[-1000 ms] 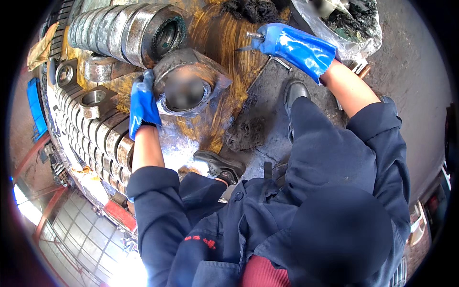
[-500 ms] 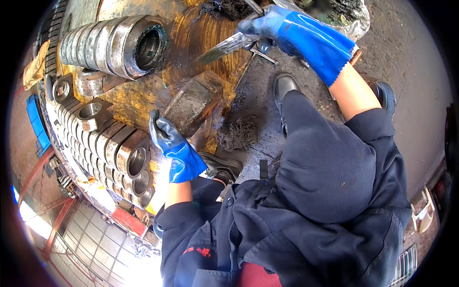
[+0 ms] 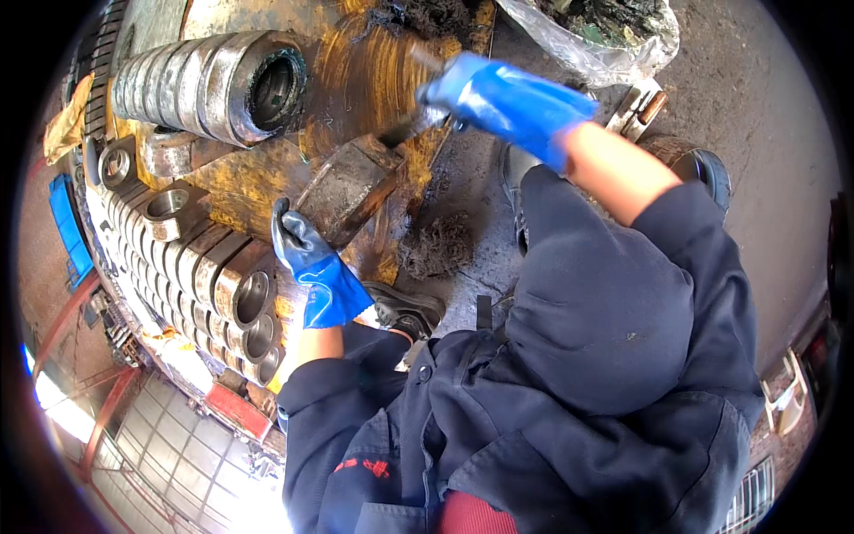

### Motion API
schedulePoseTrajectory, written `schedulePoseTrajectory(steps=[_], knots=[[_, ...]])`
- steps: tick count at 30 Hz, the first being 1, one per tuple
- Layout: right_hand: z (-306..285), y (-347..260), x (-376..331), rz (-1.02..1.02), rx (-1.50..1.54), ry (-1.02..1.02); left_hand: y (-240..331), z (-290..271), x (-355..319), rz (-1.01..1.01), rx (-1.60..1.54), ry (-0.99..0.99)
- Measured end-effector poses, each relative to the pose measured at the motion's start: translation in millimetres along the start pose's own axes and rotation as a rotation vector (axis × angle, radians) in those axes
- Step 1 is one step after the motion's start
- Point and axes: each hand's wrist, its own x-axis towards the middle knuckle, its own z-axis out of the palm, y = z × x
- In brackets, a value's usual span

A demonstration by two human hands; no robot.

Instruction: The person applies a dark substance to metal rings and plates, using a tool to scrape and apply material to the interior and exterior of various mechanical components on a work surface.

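My left hand [image 3: 304, 242], in a blue rubber glove with a dark, dirty palm, has its curved fingers against the near-left end of a rectangular metal block [image 3: 342, 194]. The block lies on a worn yellow board [image 3: 342, 84] smeared with dark grease. My right hand [image 3: 467, 87], gloved alike and smeared by motion, is closed around a flat-bladed metal tool [image 3: 400, 132]. The blurred blade points down-left at the block's far right corner; whether it touches there I cannot tell. A short end of the tool sticks out above the fist.
Left lie rows of metal blocks with round bores [image 3: 213, 267] and a stack of thick rings [image 3: 213, 84]. Dark shavings [image 3: 436, 245] are heaped on the floor near my boot [image 3: 405, 309]. A clear plastic bag [image 3: 614, 53] holds more shavings at the far right.
My right hand has swung left and down, bringing the blade from above the board to the block's far corner. My left hand and the block have shifted slightly left.
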Motion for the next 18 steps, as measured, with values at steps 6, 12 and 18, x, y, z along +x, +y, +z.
schedulePoseTrajectory(steps=[6,12,18], knots=[[-34.7,20.3,15.5,0.010,0.229,0.028,-3.2,2.8,3.0,0.034,0.007,0.019],[-17.1,21.5,11.8,-0.071,0.084,0.057,-22.1,0.4,1.9,0.022,-0.020,0.040],[-10.6,71.2,67.3,-0.138,0.431,0.087,3.4,0.7,1.3,0.045,0.026,0.020]])
